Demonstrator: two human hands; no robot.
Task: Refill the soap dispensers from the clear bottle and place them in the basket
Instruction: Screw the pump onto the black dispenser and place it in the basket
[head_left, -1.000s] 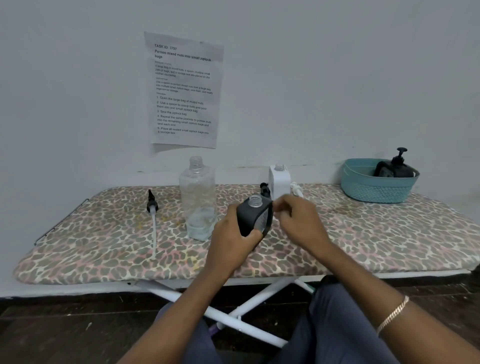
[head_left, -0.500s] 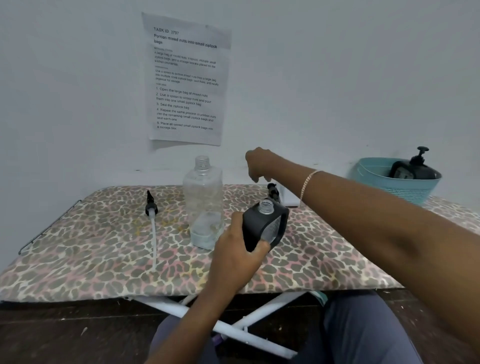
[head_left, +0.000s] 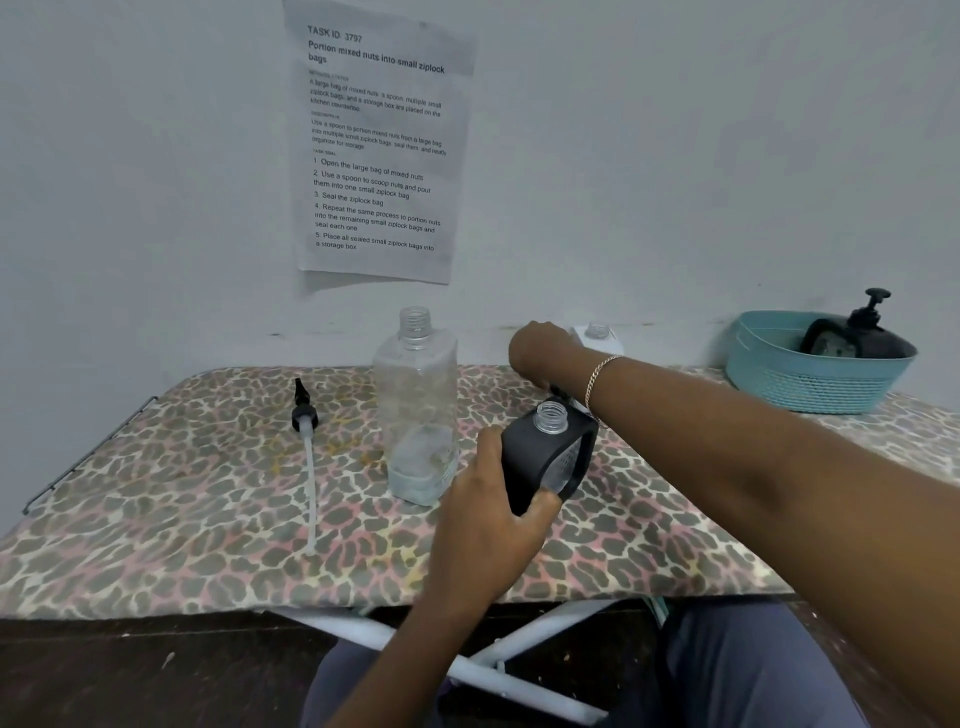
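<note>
Left hand (head_left: 483, 525) grips uncapped black dispenser (head_left: 545, 457) above the tabletop (head_left: 182, 519), clear bottle (head_left: 415, 405) upright just beside it; right hand (head_left: 535, 353), grip indeterminate, reaches toward white dispenser (head_left: 597, 336); capped dispenser in far basket (head_left: 800, 374).

White dispenser (head_left: 597, 336) mostly hidden behind right hand (head_left: 537, 353); grasp unclear.

Soft, even indoor light fills the scene; shadows are faint, with no glare. Wide-angle distortion bows the table (head_left: 156, 519) edges, and fine detail looks slightly soft throughout.
</note>
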